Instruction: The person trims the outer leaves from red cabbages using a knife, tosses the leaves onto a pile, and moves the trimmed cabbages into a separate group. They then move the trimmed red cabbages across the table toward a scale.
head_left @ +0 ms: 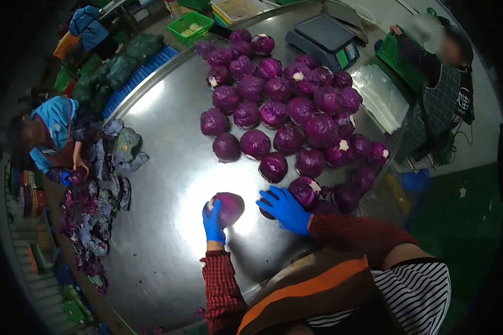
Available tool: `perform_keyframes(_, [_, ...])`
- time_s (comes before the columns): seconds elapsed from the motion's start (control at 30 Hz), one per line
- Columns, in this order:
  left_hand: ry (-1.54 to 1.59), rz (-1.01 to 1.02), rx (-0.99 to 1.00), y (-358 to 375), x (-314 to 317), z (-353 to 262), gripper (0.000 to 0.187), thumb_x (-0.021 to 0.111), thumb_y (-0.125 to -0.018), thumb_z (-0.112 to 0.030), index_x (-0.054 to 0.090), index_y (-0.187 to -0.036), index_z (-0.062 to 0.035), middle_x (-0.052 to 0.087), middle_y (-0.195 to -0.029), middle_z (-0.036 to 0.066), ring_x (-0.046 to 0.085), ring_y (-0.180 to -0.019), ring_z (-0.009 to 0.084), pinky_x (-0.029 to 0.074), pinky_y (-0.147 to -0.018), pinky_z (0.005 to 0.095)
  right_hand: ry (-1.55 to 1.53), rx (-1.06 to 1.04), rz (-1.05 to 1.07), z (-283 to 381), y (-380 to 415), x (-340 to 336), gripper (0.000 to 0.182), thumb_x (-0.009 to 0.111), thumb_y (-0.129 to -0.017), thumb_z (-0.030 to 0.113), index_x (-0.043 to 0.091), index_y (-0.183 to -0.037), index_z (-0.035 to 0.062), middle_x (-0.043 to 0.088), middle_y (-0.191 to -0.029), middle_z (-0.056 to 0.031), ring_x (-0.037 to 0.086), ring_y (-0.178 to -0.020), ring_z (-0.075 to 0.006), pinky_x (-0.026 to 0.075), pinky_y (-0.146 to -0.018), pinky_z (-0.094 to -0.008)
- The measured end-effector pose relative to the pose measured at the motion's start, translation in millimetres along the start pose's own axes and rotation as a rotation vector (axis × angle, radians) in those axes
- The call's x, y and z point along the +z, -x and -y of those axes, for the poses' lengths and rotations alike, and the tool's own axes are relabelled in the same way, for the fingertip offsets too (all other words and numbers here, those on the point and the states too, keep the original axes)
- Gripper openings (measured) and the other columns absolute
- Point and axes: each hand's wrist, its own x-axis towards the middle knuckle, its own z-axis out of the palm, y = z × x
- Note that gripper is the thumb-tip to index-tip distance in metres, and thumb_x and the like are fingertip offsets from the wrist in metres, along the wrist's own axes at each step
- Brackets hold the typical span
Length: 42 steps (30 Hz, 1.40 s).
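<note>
My left hand (213,222), in a blue glove, grips a purple cabbage (229,209) by its left side, over the bright glare on the metal table (162,223). My right hand (285,207), gloved in blue too, lies with its fingers spread on top of another purple cabbage (267,213), which it mostly covers. Just beyond the right hand, a large group of purple cabbages (289,138) spreads over the table, some with pale cut stems showing.
Loose outer leaves (98,212) lie along the left edge, where a co-worker (56,131) handles a cabbage. A scale (324,39) and clear plastic bags (381,97) stand beyond the cabbages. Another person (444,84) at the right holds a green crate (399,64).
</note>
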Motion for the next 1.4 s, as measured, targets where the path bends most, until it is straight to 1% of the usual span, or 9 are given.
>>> perform_keyframes(0.13, [0.349,0.286,-0.082,-8.7,52.6,-36.7,0.056,0.066,-0.091,-0.036,0.048,-0.134,-0.0056,0.056,-0.128,0.014,0.061,-0.113,0.0293,0.056,-0.090,0.0471,-0.340,0.161,0.075,-12.1,-20.2,-15.9,0.087,0.081,-0.062,0.026,0.046,-0.141,0.0154,0.043,-0.142,-0.0144,0.045,-0.124,-0.0367,0.044,-0.095,-0.0483])
perform_keyframes(0.2, [0.262,0.456,-0.007,-17.5,99.9,-64.5,0.062,0.055,-0.095,-0.051,0.045,-0.142,-0.0116,0.052,-0.140,0.011,0.055,-0.124,0.0281,0.045,-0.104,0.0491,-0.445,0.173,0.068,-22.1,-24.4,-38.6,0.086,0.081,-0.062,0.031,0.047,-0.140,0.0157,0.045,-0.141,-0.0150,0.048,-0.122,-0.0372,0.043,-0.096,-0.0486])
perform_keyframes(0.47, [0.124,0.353,0.283,-35.7,183.9,-81.1,0.069,0.068,-0.092,-0.037,0.039,-0.147,-0.0065,0.046,-0.140,0.009,0.048,-0.127,0.0230,0.044,-0.104,0.0414,-0.297,0.434,-0.769,-132.4,-39.3,-104.2,0.091,0.084,-0.068,0.030,0.040,-0.145,0.0068,0.043,-0.143,-0.0213,0.040,-0.133,-0.0399,0.034,-0.110,-0.0484])
perform_keyframes(0.6, [-0.105,0.003,0.091,-72.2,145.9,47.0,0.029,0.072,-0.089,-0.026,0.061,-0.110,-0.0106,0.058,-0.081,0.000,0.052,-0.063,0.0099,0.048,-0.061,0.0285,-0.195,0.379,-0.803,-146.4,-33.5,-97.0,0.071,0.078,-0.079,0.023,0.045,-0.140,0.0051,0.049,-0.136,-0.0214,0.048,-0.126,-0.0389,0.039,-0.106,-0.0474])
perform_keyframes(0.67, [-0.050,-0.097,0.092,-43.3,158.5,61.4,0.039,0.071,-0.090,-0.026,0.058,-0.120,-0.0038,0.062,-0.096,0.004,0.057,-0.078,0.0122,0.049,-0.071,0.0265,-0.396,0.341,-0.667,-128.8,-32.5,-70.1,0.055,0.074,-0.082,0.023,0.054,-0.130,0.0043,0.058,-0.124,-0.0187,0.057,-0.114,-0.0354,0.045,-0.097,-0.0447])
perform_keyframes(0.87, [-0.047,-0.100,0.287,-87.1,156.6,66.3,0.034,0.065,-0.095,-0.027,0.060,-0.120,-0.0042,0.064,-0.103,0.004,0.059,-0.090,0.0126,0.048,-0.078,0.0280,-0.257,0.453,-0.188,-88.9,-57.4,-38.4,0.082,0.082,-0.070,0.047,0.052,-0.131,0.0014,0.056,-0.123,-0.0178,0.056,-0.109,-0.0348,0.048,-0.090,-0.0433])
perform_keyframes(0.97, [-0.079,0.068,-0.059,-71.6,149.4,49.7,0.043,0.060,-0.096,-0.041,0.059,-0.122,-0.0064,0.062,-0.111,0.006,0.056,-0.102,0.0176,0.046,-0.087,0.0354,-0.108,0.591,0.061,-75.1,-69.8,-30.6,0.105,0.088,-0.056,0.050,0.044,-0.138,0.0026,0.047,-0.129,-0.0165,0.049,-0.112,-0.0364,0.047,-0.089,-0.0453])
perform_keyframes(1.13, [0.150,0.297,-0.323,-29.9,134.9,61.3,0.049,0.055,-0.097,-0.044,0.056,-0.130,-0.0084,0.058,-0.124,0.006,0.052,-0.114,0.0214,0.042,-0.098,0.0403,-0.349,0.461,-0.247,-75.0,-42.8,-9.8,0.102,0.088,-0.059,0.037,0.039,-0.142,0.0034,0.044,-0.134,-0.0179,0.045,-0.119,-0.0381,0.042,-0.100,-0.0465])
perform_keyframes(1.4, [-0.025,0.445,0.303,74.3,123.5,-8.1,0.078,0.075,-0.084,-0.006,0.031,-0.149,-0.0045,0.042,-0.141,0.013,0.047,-0.127,0.0230,0.046,-0.103,0.0359,-0.542,0.102,-0.549,-38.4,-26.2,-61.7,0.097,0.085,-0.064,0.022,0.037,-0.147,0.0083,0.040,-0.143,-0.0175,0.040,-0.130,-0.0380,0.033,-0.110,-0.0466])
